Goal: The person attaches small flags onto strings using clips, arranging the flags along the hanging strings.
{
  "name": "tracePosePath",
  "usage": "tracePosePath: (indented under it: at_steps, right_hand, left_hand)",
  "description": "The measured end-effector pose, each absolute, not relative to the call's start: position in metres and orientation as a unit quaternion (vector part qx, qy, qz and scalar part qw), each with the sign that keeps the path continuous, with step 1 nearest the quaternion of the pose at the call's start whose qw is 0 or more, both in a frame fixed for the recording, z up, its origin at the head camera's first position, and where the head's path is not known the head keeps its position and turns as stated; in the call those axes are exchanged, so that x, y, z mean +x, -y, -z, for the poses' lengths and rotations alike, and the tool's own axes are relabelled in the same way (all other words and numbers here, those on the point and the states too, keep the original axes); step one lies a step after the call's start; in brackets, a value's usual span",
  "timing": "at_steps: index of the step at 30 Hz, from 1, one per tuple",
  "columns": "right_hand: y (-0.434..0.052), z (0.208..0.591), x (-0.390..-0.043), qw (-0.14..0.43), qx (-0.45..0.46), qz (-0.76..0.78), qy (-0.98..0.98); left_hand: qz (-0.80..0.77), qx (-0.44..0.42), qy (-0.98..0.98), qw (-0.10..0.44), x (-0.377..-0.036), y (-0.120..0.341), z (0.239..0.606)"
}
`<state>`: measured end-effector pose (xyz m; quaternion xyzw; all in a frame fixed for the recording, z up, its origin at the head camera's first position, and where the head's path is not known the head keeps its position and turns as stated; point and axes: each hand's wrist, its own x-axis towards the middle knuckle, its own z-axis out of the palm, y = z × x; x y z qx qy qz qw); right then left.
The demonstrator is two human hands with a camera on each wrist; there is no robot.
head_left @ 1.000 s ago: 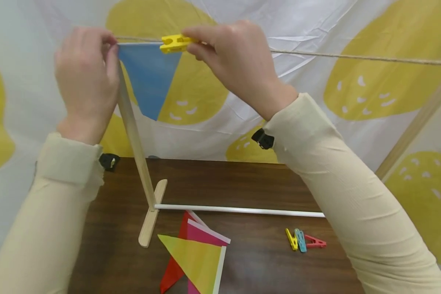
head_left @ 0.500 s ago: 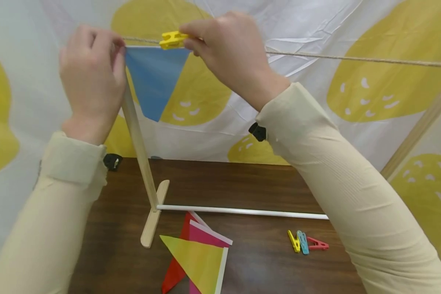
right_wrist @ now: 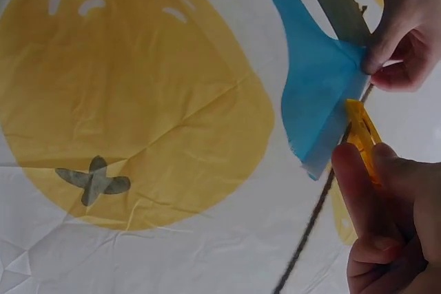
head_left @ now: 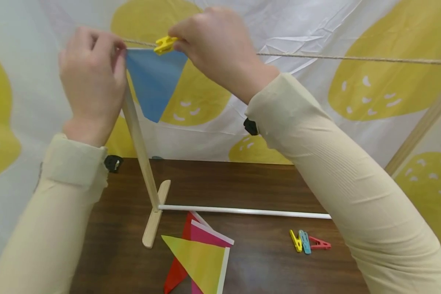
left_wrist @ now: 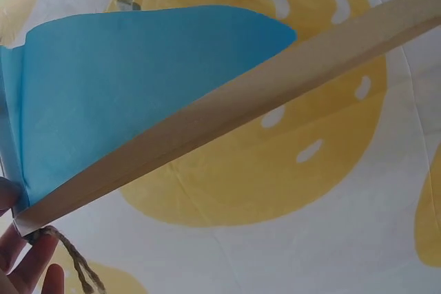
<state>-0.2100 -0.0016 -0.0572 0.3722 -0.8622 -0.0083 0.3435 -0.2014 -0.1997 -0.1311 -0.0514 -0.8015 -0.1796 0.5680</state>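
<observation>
Cloth (head_left: pixel 29 94) backs brown table (head_left: pixel 242 183) (left grip (head_left: pixel 93 77) pinches blue flag (head_left: pixel 156 83), right grip (head_left: pixel 220 49) yellow clothespin (head_left: pixel 164 45)).

- Blue pennant (head_left: pixel 152 85): thin, smooth, matt; cloth or paper could not be told.
- Loose pennants (head_left: pixel 202 257): looked the same, flat and matt.
- Yellow peg (head_left: pixel 164 45): looked plastic, smooth.
- Spare pegs (head_left: pixel 305 242): also plastic-looking.
- Line (head_left: pixel 334 57): rough, twisted natural-fibre twine.
- Post (head_left: pixel 139 143): pale wood, smooth, matt.
- White rod (head_left: pixel 242 211): smooth, glossy.
- Table (head_left: pixel 220 183): dark wood-grain surface, faint sheen.
- Backdrop (head_left: pixel 191 143): thin creased sheeting, slightly shiny along folds.
- Sleeves (head_left: pixel 353 175): soft cloth, matt, wrinkled.
</observation>
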Motion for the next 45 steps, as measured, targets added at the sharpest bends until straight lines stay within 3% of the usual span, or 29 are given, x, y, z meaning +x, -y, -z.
tracePosePath:
  at_steps: [7, 27, 38, 45]
  right_hand:
    - [0.011, 0.055, -0.206, 0.311, 0.361, 0.05, 0.878]
    - [0.009, 0.06, -0.209, 0.316, 0.373, 0.036, 0.871]
    - [-0.002, 0.068, -0.208, 0.365, 0.365, 0.039, 0.856]
    - [-0.037, 0.085, -0.202, 0.464, 0.364, -0.036, 0.806]
  left_hand:
    - [0.182, -0.057, 0.807, 0.559, -0.199, 0.198, 0.132]
    - [0.188, -0.066, 0.802, 0.563, -0.2, 0.197, 0.134]
    - [0.181, -0.074, 0.815, 0.546, -0.202, 0.202, 0.132]
    - [0.183, -0.106, 0.803, 0.557, -0.208, 0.211, 0.132]
